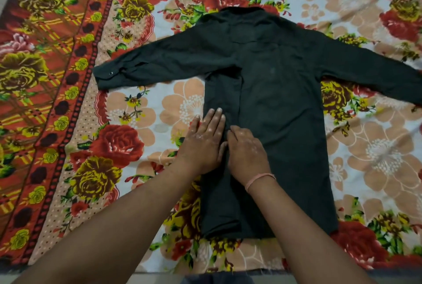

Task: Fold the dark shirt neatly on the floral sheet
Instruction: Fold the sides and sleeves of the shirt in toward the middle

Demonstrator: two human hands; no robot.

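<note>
Head view shows the dark long-sleeved fabric shirt (280,101) lying lengthwise away from both hands on the red-and-peach floral sheet (137,110), left hand (203,142) flat on its folded-in side, right hand (247,149) just beside with fingers curled, grip unclear.

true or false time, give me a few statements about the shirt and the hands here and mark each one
1. Both sleeves of the shirt lie spread out sideways. True.
2. The left hand rests flat on the shirt. True.
3. The pink band is on the left wrist. False: it sits at the wrist of the right hand.
4. The collar points toward the person. False: it is at the far end.
5. The sheet is plain. False: it is floral.
</note>
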